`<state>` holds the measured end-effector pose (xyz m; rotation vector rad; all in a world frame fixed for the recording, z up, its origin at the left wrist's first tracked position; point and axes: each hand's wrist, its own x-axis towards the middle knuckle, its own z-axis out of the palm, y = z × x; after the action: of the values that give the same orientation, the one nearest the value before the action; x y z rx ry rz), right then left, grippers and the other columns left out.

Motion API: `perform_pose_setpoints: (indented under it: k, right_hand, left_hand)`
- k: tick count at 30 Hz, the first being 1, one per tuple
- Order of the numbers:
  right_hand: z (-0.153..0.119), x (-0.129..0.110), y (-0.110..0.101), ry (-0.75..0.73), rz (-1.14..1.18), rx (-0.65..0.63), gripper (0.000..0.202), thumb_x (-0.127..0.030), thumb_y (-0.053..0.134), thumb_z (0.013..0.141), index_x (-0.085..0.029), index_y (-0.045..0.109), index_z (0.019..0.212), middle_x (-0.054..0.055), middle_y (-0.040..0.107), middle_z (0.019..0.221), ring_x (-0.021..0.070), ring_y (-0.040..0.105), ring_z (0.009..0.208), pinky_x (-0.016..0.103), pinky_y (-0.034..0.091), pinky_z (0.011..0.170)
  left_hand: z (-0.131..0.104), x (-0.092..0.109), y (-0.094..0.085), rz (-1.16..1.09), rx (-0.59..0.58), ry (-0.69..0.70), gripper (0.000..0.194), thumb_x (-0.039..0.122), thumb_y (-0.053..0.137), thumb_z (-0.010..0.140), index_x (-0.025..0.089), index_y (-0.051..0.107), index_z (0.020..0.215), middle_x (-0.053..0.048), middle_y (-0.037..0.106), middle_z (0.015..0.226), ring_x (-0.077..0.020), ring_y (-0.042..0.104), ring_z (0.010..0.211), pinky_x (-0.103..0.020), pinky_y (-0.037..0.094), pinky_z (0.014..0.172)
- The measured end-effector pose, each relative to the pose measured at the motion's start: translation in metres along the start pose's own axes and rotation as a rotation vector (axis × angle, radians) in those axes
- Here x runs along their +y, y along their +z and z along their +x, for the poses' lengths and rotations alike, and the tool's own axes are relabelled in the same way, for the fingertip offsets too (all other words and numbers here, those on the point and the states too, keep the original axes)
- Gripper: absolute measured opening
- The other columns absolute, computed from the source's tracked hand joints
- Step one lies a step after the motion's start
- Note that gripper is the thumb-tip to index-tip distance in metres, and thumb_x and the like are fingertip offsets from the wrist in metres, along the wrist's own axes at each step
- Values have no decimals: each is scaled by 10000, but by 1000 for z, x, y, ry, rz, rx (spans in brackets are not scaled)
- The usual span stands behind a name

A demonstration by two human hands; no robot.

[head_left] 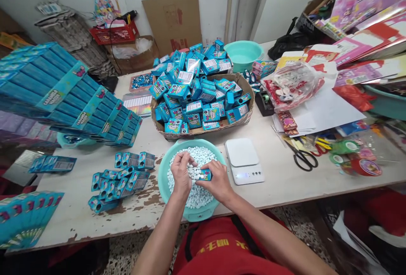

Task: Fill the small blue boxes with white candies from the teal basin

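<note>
A turquoise basin (164,182) holds many small white candies (201,199). Over its middle, my right hand (218,180) grips a small blue box (205,174), which lies tilted toward the left. Just left of the box, my left hand (182,173) has its fingers curled round some white candies at the box's end. Right of the basin stands a white scale (243,156) with nothing on its plate. Left of the basin, several small blue boxes (122,186) lie on the table, some showing round holes in their ends.
Behind the basin, a cardboard tray (168,136) is heaped with blue boxes. Tall stacked blue cartons (72,93) lean at the left. Scissors (303,158), tape rolls (350,146) and a clear plastic bag (293,84) lie at the right. Another turquoise basin (243,53) stands behind.
</note>
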<state>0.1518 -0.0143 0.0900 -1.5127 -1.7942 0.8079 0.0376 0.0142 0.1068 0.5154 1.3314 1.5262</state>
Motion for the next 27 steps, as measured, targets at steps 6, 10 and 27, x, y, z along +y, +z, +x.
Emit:
perform_pose_setpoints:
  k: [6,10,27]
  right_hand:
    - [1,4,3,28,-8,-34,333,-308,808,610,-226,588,847,9,632,869,244,576,901,355,345,766]
    - [0,5,5,28,13,-27,312,-323,790,629,-227,590,848,4,635,870,229,583,894,349,356,773]
    - [4,9,-2,26,34,2,315,-291,816,591,-213,602,808,13,637,836,234,605,852,343,394,740]
  left_hand:
    - [-2,0,2,-2,-30,-23,239,380,645,720,162,550,734,19,587,639,-108,572,533,-228,451,531]
    - [-2,1,2,3,-62,3,212,368,615,752,168,548,752,40,536,551,-99,530,480,-222,433,515]
    - [-11,-1,10,45,-125,-35,202,366,581,762,167,549,780,36,534,538,-112,544,462,-213,380,464]
